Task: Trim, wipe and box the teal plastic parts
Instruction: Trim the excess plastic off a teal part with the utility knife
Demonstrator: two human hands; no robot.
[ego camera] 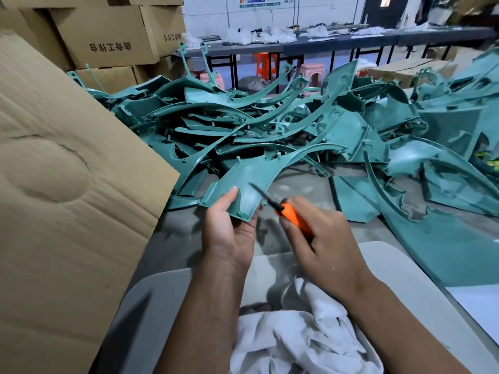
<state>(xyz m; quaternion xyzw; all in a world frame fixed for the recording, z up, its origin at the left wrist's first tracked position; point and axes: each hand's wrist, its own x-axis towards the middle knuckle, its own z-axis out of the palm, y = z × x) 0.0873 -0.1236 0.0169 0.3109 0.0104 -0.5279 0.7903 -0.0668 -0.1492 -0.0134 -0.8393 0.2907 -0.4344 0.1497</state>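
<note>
Teal plastic fills most of the grey tabletop [297, 184]: a tangled pile [270, 125] of curved parts is heaped across its far half and spills down the right side. One part [243, 182] is held at the near edge of the pile, its lower corner gripped by the left hand [229, 228], thumb laid on the upper face and fingers curled beneath. A knife [286, 211] with an orange handle is clamped in the right hand [321, 238], the dark blade laid against the part's face. A white rag [297, 338] is bunched below the wrists on a pale grey surface. A large cardboard flap [67, 184] is seen on the left, with stacked cartons [108, 36] printed in dark characters behind it. Farther back, long dark tables [324, 43] strewn with clear bags are set before a white wall, with orange and pink stools [310, 71] under them.
</note>
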